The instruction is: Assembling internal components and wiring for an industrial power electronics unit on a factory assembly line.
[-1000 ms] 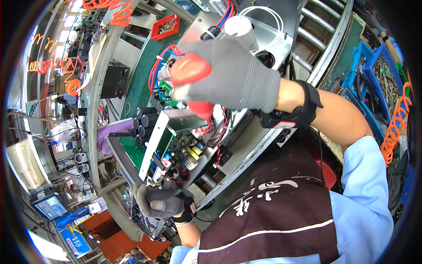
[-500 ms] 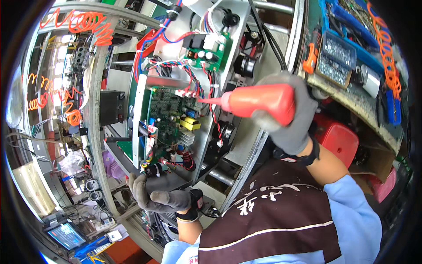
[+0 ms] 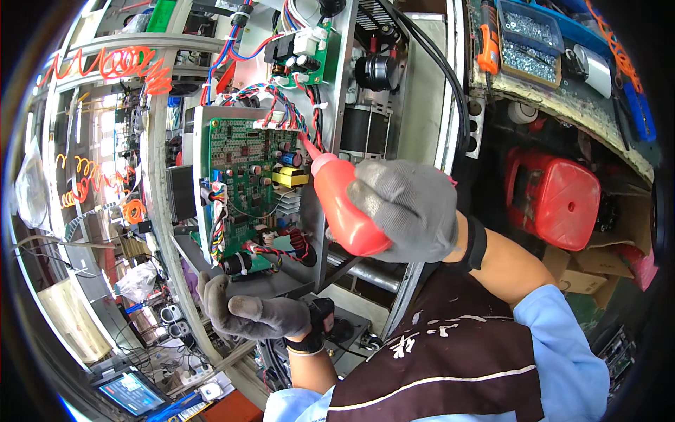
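My right hand (image 3: 415, 207), in a grey glove, is wrapped round a red squeeze bottle (image 3: 341, 200) with a thin nozzle. The bottle is tilted, its nozzle tip at the row of white connectors (image 3: 281, 125) along the upper edge of a green circuit board (image 3: 239, 151). Whether the tip touches them I cannot tell. The board, with a yellow transformer (image 3: 290, 176) and wire bundles, stands in a metal chassis (image 3: 330, 141). My left hand (image 3: 260, 314), also gloved, is open below the board's lower edge, fingers loosely bent and apart, with nothing visible in it.
A smaller green board (image 3: 309, 60) sits in the chassis above. Black cylindrical parts (image 3: 376, 72) lie to its right. On the right bench are a bin of screws (image 3: 531, 60) and an orange-handled tool (image 3: 487, 49). Below stands a red stool (image 3: 559, 200). A screen (image 3: 130, 392) is at lower left.
My right hand has moved down and left with the bottle, whose nozzle now points up and left at the connectors. My left hand stays nearly in place. The view has shifted.
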